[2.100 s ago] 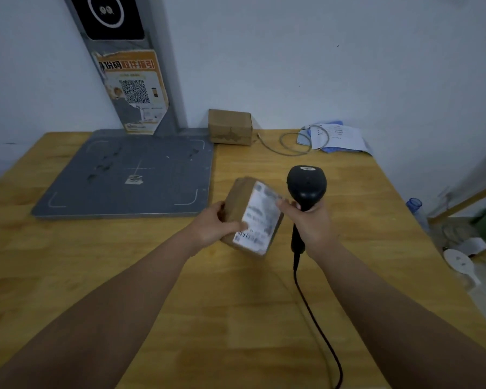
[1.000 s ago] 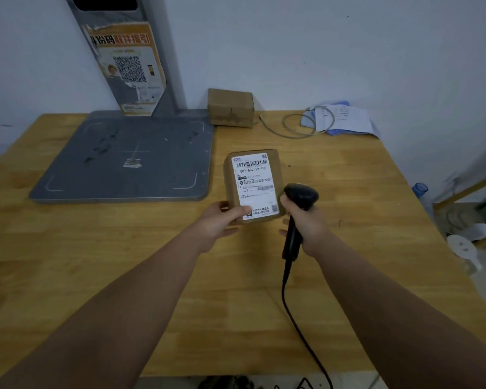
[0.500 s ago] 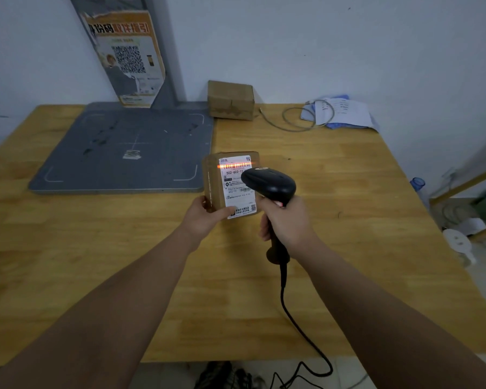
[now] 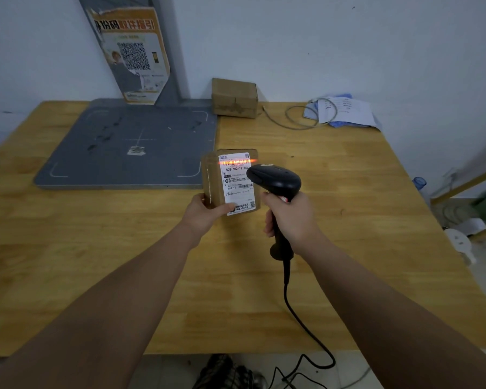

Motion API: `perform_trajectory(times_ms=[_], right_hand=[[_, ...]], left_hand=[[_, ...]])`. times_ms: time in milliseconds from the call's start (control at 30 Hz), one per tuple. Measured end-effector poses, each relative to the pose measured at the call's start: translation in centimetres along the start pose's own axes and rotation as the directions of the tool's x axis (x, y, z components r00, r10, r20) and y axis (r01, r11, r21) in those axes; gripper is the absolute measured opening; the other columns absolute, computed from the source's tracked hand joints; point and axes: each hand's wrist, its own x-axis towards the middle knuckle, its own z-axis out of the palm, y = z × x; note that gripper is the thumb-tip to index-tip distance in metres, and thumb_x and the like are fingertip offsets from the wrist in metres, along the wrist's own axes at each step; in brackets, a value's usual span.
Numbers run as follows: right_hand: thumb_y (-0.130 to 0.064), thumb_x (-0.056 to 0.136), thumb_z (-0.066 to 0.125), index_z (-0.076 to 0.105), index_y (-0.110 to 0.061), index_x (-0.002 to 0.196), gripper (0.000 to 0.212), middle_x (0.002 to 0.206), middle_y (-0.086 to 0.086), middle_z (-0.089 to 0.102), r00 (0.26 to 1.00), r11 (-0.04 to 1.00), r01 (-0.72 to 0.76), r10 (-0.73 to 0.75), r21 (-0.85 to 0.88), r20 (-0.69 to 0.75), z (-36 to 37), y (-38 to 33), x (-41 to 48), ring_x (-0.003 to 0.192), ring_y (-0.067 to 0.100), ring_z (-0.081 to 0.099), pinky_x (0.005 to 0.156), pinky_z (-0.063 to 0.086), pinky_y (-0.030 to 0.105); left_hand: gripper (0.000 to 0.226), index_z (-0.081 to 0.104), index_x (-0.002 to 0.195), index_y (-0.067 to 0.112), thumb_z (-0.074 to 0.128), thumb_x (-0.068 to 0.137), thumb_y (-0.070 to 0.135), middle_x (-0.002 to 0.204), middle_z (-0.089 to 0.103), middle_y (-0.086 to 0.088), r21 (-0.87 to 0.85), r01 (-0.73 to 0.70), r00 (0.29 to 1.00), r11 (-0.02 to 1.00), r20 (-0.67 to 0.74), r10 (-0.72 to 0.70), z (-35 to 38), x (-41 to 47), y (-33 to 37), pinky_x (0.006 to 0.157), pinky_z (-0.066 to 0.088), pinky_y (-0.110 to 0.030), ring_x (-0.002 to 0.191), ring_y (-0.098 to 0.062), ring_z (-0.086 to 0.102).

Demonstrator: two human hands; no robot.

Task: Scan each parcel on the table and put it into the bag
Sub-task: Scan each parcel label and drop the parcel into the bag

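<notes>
The left hand (image 4: 205, 213) grips the lower left corner of a cardboard parcel (image 4: 230, 182), thumb on its white label, and holds it upright over the wooden table (image 4: 348, 220). The right hand (image 4: 292, 217) is curled round a black barcode scanner (image 4: 275, 181), whose red line crosses the label's top barcode. Bare tabletop lies to the right, a grey platform (image 4: 129, 147) lies left, and a 2nd parcel (image 4: 234, 98) sits at the far edge.

On my counter (image 4: 362, 220), the pad (image 4: 129, 136) lies back left, a box (image 4: 234, 98) just right of it by the wall (image 4: 320, 37). Papers (image 4: 348, 109) lie further right; nearer me, the parcel (image 4: 237, 186) is left of the scanner (image 4: 275, 182).
</notes>
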Motion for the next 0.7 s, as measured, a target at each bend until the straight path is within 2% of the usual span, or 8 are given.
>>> perform_trajectory(times_ms=[433, 700], right_hand=[[-0.021, 0.091, 0.063, 0.061, -0.002, 0.067, 0.03, 0.051, 0.007, 0.057, 1.0, 1.0, -0.018, 0.018, -0.02, 0.012, 0.12, -0.31, -0.02, 0.044, 0.021, 0.057, 0.047, 0.049, 0.028], [-0.021, 0.09, 0.064, 0.061, -0.001, 0.063, 0.034, 0.05, 0.009, 0.056, 0.999, 0.999, -0.048, 0.048, -0.004, 0.016, 0.01, -0.16, 0.1, 0.044, 0.023, 0.056, 0.047, 0.048, 0.028]], left_hand=[[0.084, 0.041, 0.14, 0.01, 0.083, 0.072, 0.037, 0.131, 0.056, 0.0, 0.045, 0.051, 0.998, 0.998, -0.034, -0.049, -0.61, 0.39, -0.4, 0.086, 0.039, -0.027, 0.112, -0.015, 0.052], [0.084, 0.044, 0.138, 0.011, 0.084, 0.07, 0.039, 0.129, 0.057, 0.001, 0.06, 0.066, 0.997, 0.996, -0.046, -0.063, -0.54, 0.86, -0.29, 0.082, 0.039, -0.026, 0.113, -0.016, 0.053]])
